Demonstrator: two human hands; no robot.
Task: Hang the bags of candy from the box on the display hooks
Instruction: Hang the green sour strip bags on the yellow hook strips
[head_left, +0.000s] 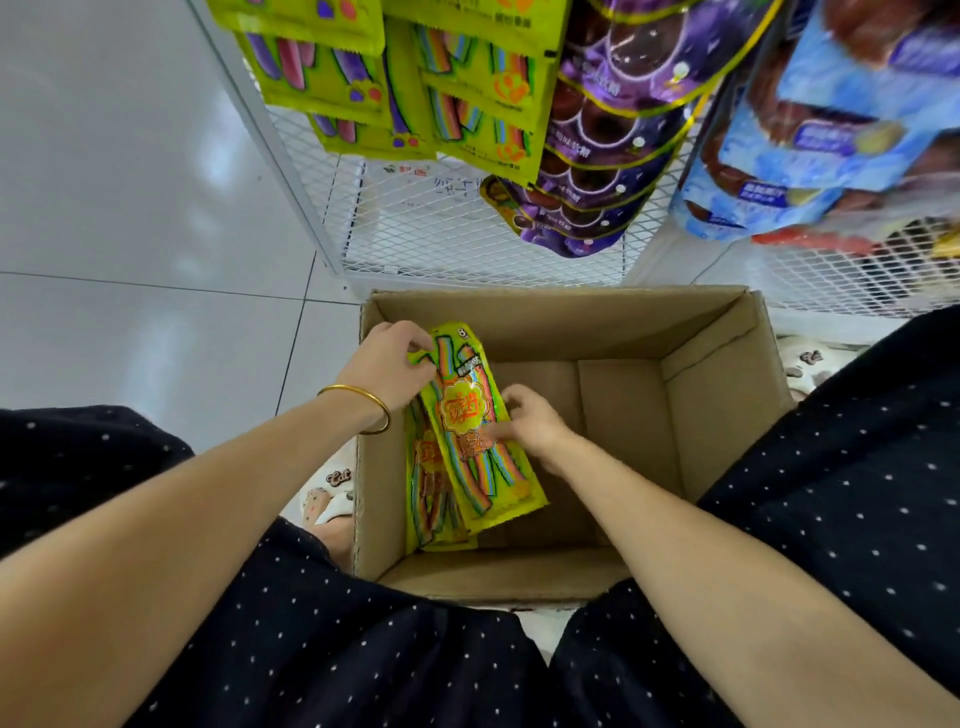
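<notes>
Yellow-green candy bags (434, 499) printed with rainbow strips lie stacked against the left wall of the open cardboard box (727, 415), which stands on the floor at the foot of the white mesh display rack (441, 228). The top bag (483, 452) is tilted up off the stack. The left hand (389, 369), with a gold bangle (363, 410) at its wrist, pinches the bag's upper end near the box rim. The right hand (530, 423) has its fingers curled onto the bag's right edge about midway down. By the look of it, this bag is being picked out and is not yet hung. The slick film is the main risk: a second bag could cling to the first, ride up with it and drop outside the box. The matching hanging bags (483, 88) on the rack sit packed close beside purple bags (597, 156), and their hooks are hidden. Threading the hole unseen could tear the header or knock neighbours loose.
</notes>
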